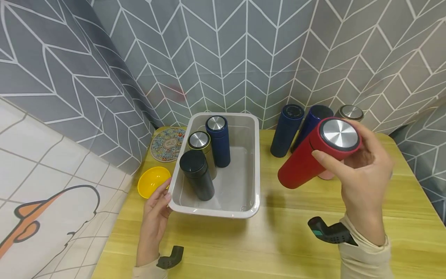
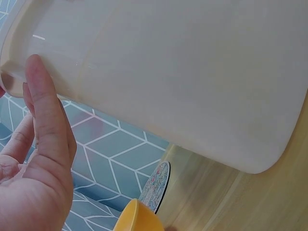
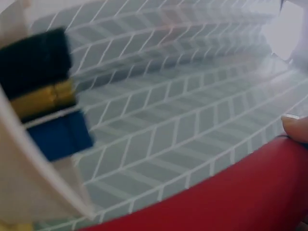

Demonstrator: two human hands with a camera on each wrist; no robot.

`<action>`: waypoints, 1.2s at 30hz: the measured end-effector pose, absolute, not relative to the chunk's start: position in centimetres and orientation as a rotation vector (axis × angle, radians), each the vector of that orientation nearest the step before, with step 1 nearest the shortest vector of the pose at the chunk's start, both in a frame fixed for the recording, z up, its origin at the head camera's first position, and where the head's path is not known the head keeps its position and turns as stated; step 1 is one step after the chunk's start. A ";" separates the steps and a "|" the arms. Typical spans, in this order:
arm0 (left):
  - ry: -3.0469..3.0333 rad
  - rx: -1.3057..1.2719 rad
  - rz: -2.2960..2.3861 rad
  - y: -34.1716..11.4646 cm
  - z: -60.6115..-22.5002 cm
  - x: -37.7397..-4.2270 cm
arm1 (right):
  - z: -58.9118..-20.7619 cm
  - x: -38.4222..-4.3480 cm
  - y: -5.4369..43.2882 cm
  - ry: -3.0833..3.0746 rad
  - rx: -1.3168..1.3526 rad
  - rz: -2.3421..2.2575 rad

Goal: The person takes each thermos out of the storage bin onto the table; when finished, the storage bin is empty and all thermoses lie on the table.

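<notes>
A red vacuum flask (image 1: 306, 159) with a silver-topped lid is held tilted above the table by my right hand (image 1: 366, 166), thumb on the near side of its upper end. At the near left corner of a white plastic bin (image 1: 251, 213), my left hand (image 1: 158, 211) holds the rim, its thumb along the outer wall in the left wrist view. Inside the bin, on its left, stand a black flask (image 1: 198, 176), a gold flask (image 1: 209, 155) and a blue flask (image 1: 220, 143). The right wrist view is blurred; the red flask crosses its bottom.
Behind the red flask stand a dark blue flask (image 1: 286, 131), a shinier blue flask (image 1: 315, 116) and a brownish flask (image 1: 350, 112); something pink shows below it. Left of the bin are a yellow bowl (image 1: 153, 181) and a round patterned mat (image 1: 167, 144). A patterned curtain (image 1: 237, 58) hangs behind.
</notes>
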State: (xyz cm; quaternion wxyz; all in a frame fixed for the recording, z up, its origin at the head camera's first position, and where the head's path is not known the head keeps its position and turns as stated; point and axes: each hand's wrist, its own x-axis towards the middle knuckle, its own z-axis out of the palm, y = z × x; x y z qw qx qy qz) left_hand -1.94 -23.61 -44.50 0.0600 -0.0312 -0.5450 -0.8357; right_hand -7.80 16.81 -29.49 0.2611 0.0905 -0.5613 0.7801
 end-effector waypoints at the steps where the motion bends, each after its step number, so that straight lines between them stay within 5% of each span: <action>1: -1.645 -0.100 -2.532 -23.6 -44.5 -1.9 | -29.9 -8.1 17.0 -1.543 0.212 2.100; 16: -1.647 -0.080 -2.534 -23.7 -44.5 -1.9 | -36.5 -13.0 19.3 -1.778 -0.316 1.983; 36: -1.662 -0.066 -2.523 -23.7 -44.7 -2.1 | -40.2 -15.8 19.4 -1.738 -0.355 1.897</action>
